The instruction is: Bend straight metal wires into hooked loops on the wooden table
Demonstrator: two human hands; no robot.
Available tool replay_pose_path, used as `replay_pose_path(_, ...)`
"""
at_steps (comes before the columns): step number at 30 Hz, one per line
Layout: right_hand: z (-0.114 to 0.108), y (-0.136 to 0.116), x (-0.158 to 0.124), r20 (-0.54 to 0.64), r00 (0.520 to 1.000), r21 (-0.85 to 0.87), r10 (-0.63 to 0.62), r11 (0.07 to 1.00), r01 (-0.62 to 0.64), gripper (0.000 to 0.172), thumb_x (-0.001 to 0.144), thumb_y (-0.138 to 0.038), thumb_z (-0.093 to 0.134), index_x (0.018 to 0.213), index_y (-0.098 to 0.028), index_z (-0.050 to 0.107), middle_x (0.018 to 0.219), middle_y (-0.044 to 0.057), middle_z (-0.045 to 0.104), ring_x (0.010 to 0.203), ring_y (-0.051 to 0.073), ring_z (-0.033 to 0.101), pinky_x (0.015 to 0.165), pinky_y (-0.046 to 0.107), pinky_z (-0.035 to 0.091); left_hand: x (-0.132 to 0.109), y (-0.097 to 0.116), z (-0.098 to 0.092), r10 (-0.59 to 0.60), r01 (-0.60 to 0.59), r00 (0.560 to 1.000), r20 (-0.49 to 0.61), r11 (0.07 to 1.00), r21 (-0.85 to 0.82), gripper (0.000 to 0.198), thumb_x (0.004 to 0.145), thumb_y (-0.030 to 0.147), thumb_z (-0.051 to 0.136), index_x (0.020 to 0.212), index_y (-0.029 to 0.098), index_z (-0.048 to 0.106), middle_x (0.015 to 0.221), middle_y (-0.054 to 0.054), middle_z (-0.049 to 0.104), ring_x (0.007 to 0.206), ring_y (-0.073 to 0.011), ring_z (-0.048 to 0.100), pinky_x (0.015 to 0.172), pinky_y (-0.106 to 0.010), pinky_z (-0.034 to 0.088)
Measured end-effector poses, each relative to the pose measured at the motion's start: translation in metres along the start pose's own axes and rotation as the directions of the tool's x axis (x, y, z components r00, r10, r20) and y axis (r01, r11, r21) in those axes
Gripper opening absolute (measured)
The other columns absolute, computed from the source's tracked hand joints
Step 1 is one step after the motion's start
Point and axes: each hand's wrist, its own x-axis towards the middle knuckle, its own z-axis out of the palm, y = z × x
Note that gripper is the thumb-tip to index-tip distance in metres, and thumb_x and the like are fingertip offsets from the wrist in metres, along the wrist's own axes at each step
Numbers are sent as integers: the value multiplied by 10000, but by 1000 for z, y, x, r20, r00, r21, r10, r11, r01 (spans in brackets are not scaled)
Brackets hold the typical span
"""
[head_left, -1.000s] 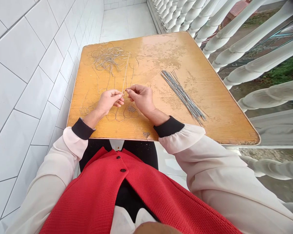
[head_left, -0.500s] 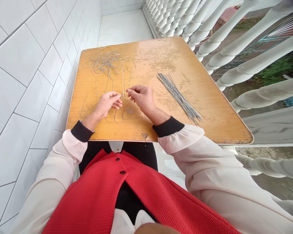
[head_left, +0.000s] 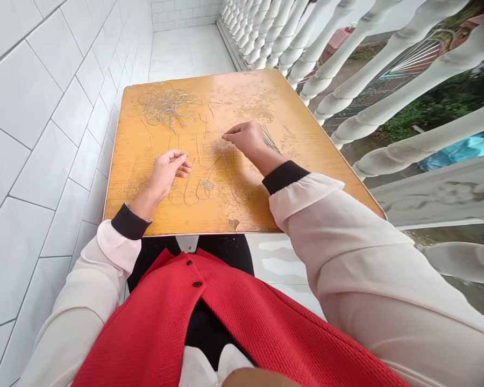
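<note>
My left hand (head_left: 169, 171) hovers over the front left of the table, thumb and forefinger pinched, other fingers loosely curled. What lies in that pinch is too fine to make out. To the right and farther forward, my right hand (head_left: 247, 138) is closed in a pinch, with a faint blurred thin wire (head_left: 219, 144) at its fingertips. Around and under both hands lie several thin wires bent into loops (head_left: 237, 192). Among them is a small coiled clump of wire (head_left: 207, 185). Straight grey wires (head_left: 271, 138) show partly behind my right hand and wrist.
The yellow wooden table (head_left: 177, 223) has worn patches. A tangled heap of wire (head_left: 167, 105) rests at its far left. A white tiled wall (head_left: 64, 118) runs along the left side, and a white balustrade (head_left: 326, 80) along the right.
My hands have moved farther apart, the right going outward and forward. The right arm now covers most of the straight wire bundle, and bent loops it hid are visible. The view has shifted slightly.
</note>
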Motion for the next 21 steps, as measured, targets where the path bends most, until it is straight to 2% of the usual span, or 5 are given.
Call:
replay_pose_path(7, 4, -4, 4, 17, 1000, -222, 13, 975, -9, 185, 761, -46, 754, 669, -200, 708, 697, 62, 704, 863, 268, 708, 890, 439, 555, 2, 0, -1, 9, -8, 1000, 11, 1000, -6, 191, 994, 127, 616, 810, 176, 632, 661, 38, 675, 553, -50, 641, 532, -163, 452)
replay_pose_path(13, 6, 1, 2, 63, 997, -205, -35, 978, 47, 178, 758, -32, 755, 721, -205, 731, 782, 92, 756, 911, 286, 724, 928, 451, 558, 2, -2, -1, -15, 15, 1000, 14, 1000, 1, 187, 987, 115, 621, 809, 169, 635, 642, 40, 674, 532, -45, 635, 534, -156, 451)
replay_pose_path(17, 0, 2, -2, 84, 996, -259, -36, 964, 57, 105, 813, -100, 726, 817, -185, 787, 915, 121, 810, 961, 298, 743, 909, 434, 570, 1, -1, 0, -18, 18, 1000, 6, 1000, 6, 192, 985, 98, 615, 805, 165, 633, 637, 42, 663, 518, -44, 630, 523, -155, 447)
replay_pose_path(21, -12, 2, 0, 85, 995, -332, -58, 940, 83, 278, 870, -114, 591, 985, -179, 837, 1111, 119, 823, 1072, 318, 753, 956, 442, 574, 0, -1, -1, -10, 10, 1000, 0, 1000, 14, 203, 992, 73, 580, 819, 155, 650, 641, 38, 665, 523, -46, 634, 516, -154, 443)
